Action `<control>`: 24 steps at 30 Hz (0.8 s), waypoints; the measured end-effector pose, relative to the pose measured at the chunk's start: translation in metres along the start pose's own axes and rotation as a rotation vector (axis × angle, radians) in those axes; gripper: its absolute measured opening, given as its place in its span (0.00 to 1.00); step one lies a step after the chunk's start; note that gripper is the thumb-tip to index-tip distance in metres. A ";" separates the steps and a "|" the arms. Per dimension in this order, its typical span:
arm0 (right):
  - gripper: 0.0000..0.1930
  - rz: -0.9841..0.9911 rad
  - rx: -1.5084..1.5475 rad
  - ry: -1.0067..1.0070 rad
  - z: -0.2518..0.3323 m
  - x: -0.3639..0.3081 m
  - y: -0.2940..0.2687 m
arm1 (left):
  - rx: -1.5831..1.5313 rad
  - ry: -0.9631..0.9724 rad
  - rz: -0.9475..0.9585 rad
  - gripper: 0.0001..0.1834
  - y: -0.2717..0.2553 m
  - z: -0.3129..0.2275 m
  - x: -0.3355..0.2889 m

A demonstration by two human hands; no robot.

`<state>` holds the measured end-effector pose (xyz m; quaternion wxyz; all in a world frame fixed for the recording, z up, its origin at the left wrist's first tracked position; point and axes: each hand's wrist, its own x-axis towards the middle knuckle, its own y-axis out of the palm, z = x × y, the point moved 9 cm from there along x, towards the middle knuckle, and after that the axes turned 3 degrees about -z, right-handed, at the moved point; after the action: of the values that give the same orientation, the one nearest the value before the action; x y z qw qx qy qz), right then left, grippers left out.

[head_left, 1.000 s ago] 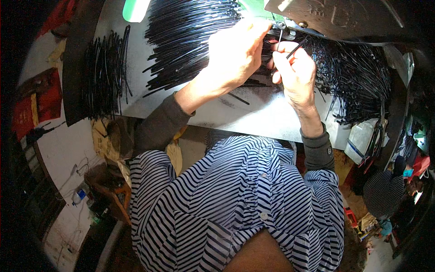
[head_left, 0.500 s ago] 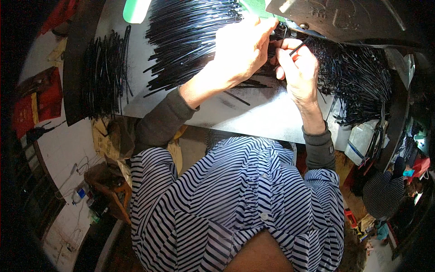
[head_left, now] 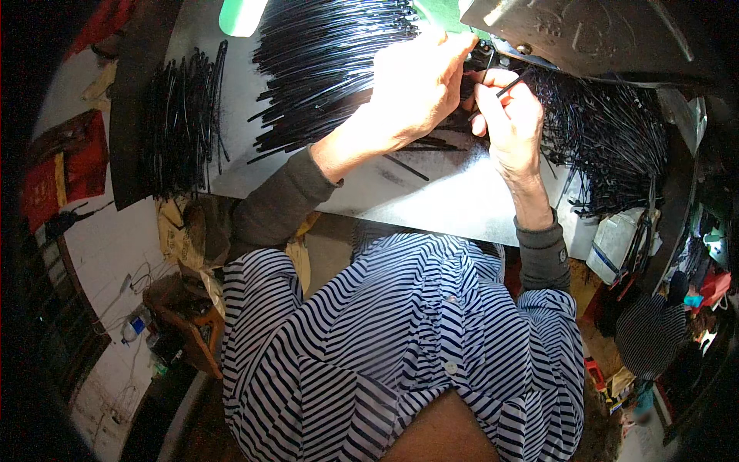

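Observation:
My left hand (head_left: 419,88) is closed, its fingertips pressed together at the lower front of a dark metal machine (head_left: 585,35). What it pinches is hidden behind the bright, overexposed fingers. Just to the right, my right hand (head_left: 509,115) curls its fingers round a thin black cable-like strand (head_left: 511,83), one end of which sticks out past the index finger. A large pile of similar black strands (head_left: 323,69) lies left of my left hand. Beyond my right hand is another tangled heap of strands (head_left: 608,138).
A smaller bundle of black strands (head_left: 185,123) lies at the table's left end. The pale tabletop (head_left: 431,200) shows in front of my hands. A bright green-and-white lamp-like object (head_left: 242,15) is at the top. A pale box (head_left: 614,246) stands at the right edge.
The whole view has shifted slightly. Both hands stay at the machine in nearly the same pose, and the strand in my right hand is tilted much as before.

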<state>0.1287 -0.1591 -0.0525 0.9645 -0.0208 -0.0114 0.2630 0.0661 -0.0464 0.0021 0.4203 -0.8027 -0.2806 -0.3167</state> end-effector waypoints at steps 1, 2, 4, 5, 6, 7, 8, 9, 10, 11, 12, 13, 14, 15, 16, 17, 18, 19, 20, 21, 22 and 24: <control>0.05 0.001 0.001 0.000 0.000 0.000 0.000 | -0.011 0.008 -0.005 0.16 0.000 0.000 -0.001; 0.05 -0.004 0.000 0.002 0.000 0.000 0.000 | -0.021 0.017 -0.011 0.16 0.000 -0.001 -0.001; 0.05 -0.009 -0.001 0.004 0.002 0.000 -0.001 | -0.031 0.027 -0.016 0.16 -0.002 -0.001 -0.001; 0.05 -0.018 -0.020 0.022 0.002 -0.001 -0.001 | -0.042 0.038 -0.022 0.16 -0.003 -0.002 0.000; 0.05 -0.023 -0.037 0.039 0.001 -0.001 -0.001 | -0.038 0.037 -0.023 0.16 -0.001 0.000 -0.002; 0.05 -0.019 -0.036 0.038 -0.001 -0.001 -0.001 | -0.024 0.052 -0.008 0.16 0.004 0.003 -0.004; 0.05 -0.008 -0.012 0.021 -0.002 -0.001 0.000 | -0.011 0.067 0.006 0.16 0.008 0.004 -0.005; 0.05 -0.001 0.009 0.004 -0.002 -0.001 -0.001 | -0.011 0.067 0.006 0.16 0.007 0.003 -0.004; 0.05 -0.001 0.009 0.003 -0.002 -0.001 -0.001 | -0.017 0.023 0.031 0.17 0.007 0.004 -0.004; 0.05 -0.002 0.028 0.010 -0.002 -0.001 -0.001 | -0.023 -0.021 0.056 0.17 0.009 0.006 -0.004; 0.05 0.000 0.048 0.018 -0.003 -0.001 -0.001 | -0.021 -0.023 0.056 0.17 0.008 0.006 -0.004; 0.05 0.002 0.048 0.019 -0.003 -0.001 0.000 | -0.028 -0.019 0.054 0.18 0.008 0.006 -0.004; 0.05 0.000 0.036 0.017 -0.003 -0.001 0.000 | -0.035 -0.016 0.052 0.18 0.008 0.006 -0.004; 0.05 -0.002 0.023 0.014 -0.002 -0.002 0.000 | -0.034 -0.016 0.052 0.18 0.008 0.006 -0.004; 0.05 -0.001 0.023 0.014 -0.002 -0.002 0.000 | -0.028 -0.016 0.056 0.18 0.008 0.006 -0.003; 0.05 -0.004 0.017 0.020 -0.003 -0.002 0.000 | -0.023 -0.017 0.061 0.18 0.009 0.006 -0.003; 0.05 -0.007 0.011 0.025 -0.003 -0.002 0.000 | -0.023 -0.017 0.060 0.18 0.008 0.006 -0.003; 0.05 -0.006 0.011 0.025 -0.002 -0.002 0.000 | -0.028 -0.015 0.055 0.18 0.007 0.006 -0.004; 0.05 -0.008 0.013 0.038 -0.002 -0.002 0.001 | -0.033 -0.013 0.050 0.18 0.007 0.006 -0.004; 0.05 -0.011 0.015 0.050 -0.002 -0.002 0.001 | -0.034 -0.013 0.050 0.18 0.006 0.005 -0.003; 0.05 -0.012 0.014 0.050 -0.003 -0.002 0.000 | -0.011 -0.024 0.069 0.18 0.007 0.005 -0.002; 0.05 -0.015 0.012 0.024 -0.003 -0.003 -0.001 | 0.013 -0.034 0.087 0.18 0.009 0.006 -0.002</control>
<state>0.1270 -0.1613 -0.0553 0.9666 -0.0178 0.0015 0.2556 0.0727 -0.0458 -0.0065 0.4340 -0.8168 -0.2544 -0.2825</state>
